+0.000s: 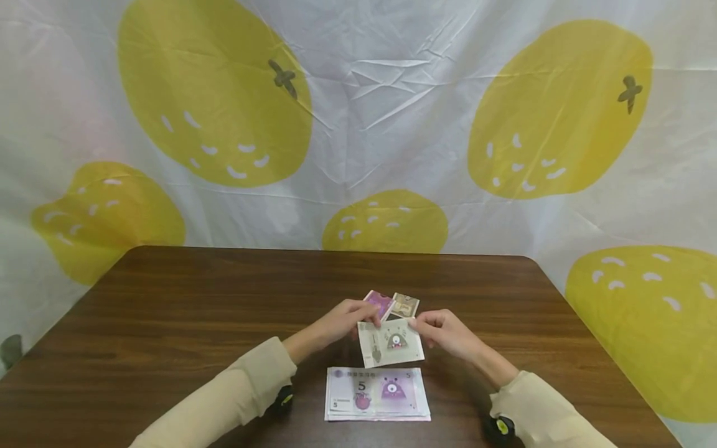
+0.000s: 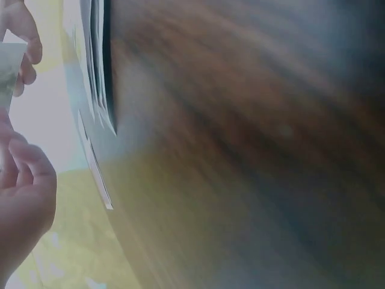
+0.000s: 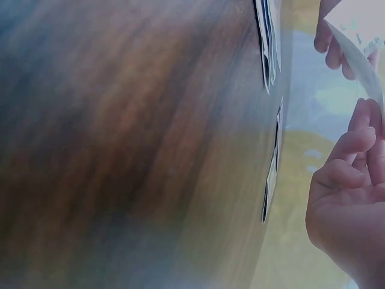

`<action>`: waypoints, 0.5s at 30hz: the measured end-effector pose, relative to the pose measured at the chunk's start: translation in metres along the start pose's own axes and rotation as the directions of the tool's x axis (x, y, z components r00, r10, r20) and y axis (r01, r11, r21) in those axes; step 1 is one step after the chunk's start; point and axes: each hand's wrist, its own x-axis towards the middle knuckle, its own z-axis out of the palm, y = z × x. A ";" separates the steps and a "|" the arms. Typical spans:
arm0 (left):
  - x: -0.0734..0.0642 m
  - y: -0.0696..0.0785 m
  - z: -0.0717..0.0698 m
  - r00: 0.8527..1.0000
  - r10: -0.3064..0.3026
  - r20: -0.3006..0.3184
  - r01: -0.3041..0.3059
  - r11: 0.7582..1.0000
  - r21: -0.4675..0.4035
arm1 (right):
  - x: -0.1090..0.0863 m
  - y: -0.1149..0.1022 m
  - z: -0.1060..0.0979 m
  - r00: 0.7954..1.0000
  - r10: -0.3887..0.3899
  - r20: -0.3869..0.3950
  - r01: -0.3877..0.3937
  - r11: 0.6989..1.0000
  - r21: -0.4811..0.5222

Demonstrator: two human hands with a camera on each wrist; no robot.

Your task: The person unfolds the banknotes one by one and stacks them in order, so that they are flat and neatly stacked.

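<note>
A pale grey play banknote [image 1: 390,343] with a cartoon monster on it is held up between both hands, raised above the table in the wrist views. My left hand [image 1: 350,317] pinches its upper left corner. At the upper right corner, the thumb and fingers of my right hand [image 1: 445,333] grip the same note. In the right wrist view the note [image 3: 361,36] bends toward the right hand [image 3: 346,208]. Closer to me lies a stack of purple 5 play banknotes [image 1: 378,407]. Behind the held note are a purple note [image 1: 379,301] and a brown note [image 1: 406,305], partly covered.
The dark wooden table [image 1: 224,298] reaches back to a hanging white cloth [image 1: 386,124] printed with large yellow fruit. Side by side, the stack [image 2: 95,66] and the far notes [image 2: 97,171] lie flat on the tabletop in the left wrist view.
</note>
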 end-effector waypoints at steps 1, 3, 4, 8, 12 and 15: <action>-0.001 0.000 -0.001 1.000 -0.005 0.014 0.005 1.000 -0.003 | 0.000 0.000 -0.001 1.000 0.008 0.000 -0.008 1.000 0.005; -0.003 -0.001 -0.003 0.999 -0.018 0.042 0.020 0.999 -0.037 | -0.001 0.001 -0.001 1.000 0.029 -0.001 -0.029 0.999 0.014; -0.005 -0.001 -0.005 0.998 -0.024 0.056 0.027 0.998 -0.055 | -0.002 0.001 -0.001 0.999 0.046 -0.004 -0.046 0.999 0.020; -0.009 -0.005 -0.010 0.996 -0.027 0.084 0.037 0.993 -0.110 | -0.003 -0.001 -0.002 0.997 0.082 -0.002 -0.081 0.996 0.044; -0.014 -0.007 -0.014 0.997 0.008 0.083 -0.005 0.999 -0.039 | -0.005 -0.002 -0.001 0.996 0.094 0.004 -0.094 0.992 0.084; -0.019 -0.008 -0.016 0.996 0.029 0.086 -0.031 0.999 0.024 | -0.006 -0.003 0.000 0.994 0.108 0.010 -0.108 0.987 0.119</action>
